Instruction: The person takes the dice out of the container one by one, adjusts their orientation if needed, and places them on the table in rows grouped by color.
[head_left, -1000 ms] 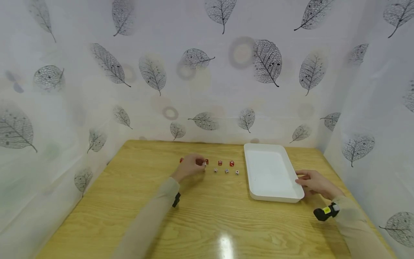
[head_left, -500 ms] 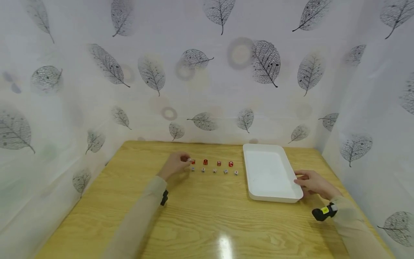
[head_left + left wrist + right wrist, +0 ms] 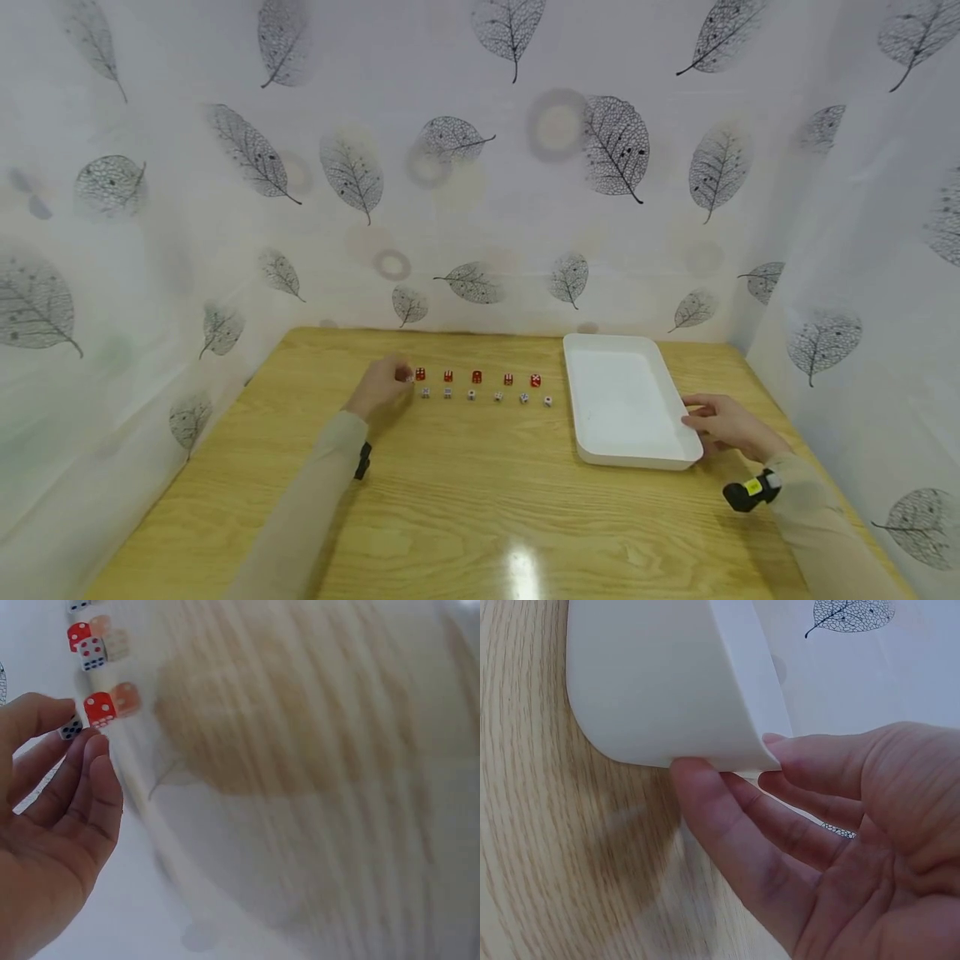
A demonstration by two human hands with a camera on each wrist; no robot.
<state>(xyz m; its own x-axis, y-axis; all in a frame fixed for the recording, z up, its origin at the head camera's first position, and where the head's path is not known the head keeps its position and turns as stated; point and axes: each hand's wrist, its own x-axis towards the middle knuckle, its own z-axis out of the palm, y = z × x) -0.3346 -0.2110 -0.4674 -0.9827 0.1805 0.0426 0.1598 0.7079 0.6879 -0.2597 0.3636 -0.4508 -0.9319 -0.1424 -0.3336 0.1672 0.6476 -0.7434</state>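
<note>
My left hand (image 3: 381,385) is at the left end of two rows of dice on the wooden table. Between its thumb and fingers it pinches a white die (image 3: 71,727) with dark pips, close beside a red die (image 3: 100,709). The back row holds several red dice (image 3: 477,377), and the front row several white dice (image 3: 472,395). My right hand (image 3: 729,425) holds the right side of a white rectangular tray (image 3: 626,408). In the right wrist view its thumb lies on the rim and its index finger at the tray's lower edge.
The wooden table (image 3: 465,500) reaches back to a white leaf-printed curtain (image 3: 480,192), which also encloses both sides. The tray stands right of the dice rows, its interior showing bare white.
My left hand has moved leftward along the rows, pinching a white die. The leftmost red and white dice, covered by the hand half a second ago, now show. The right hand stays at the tray.
</note>
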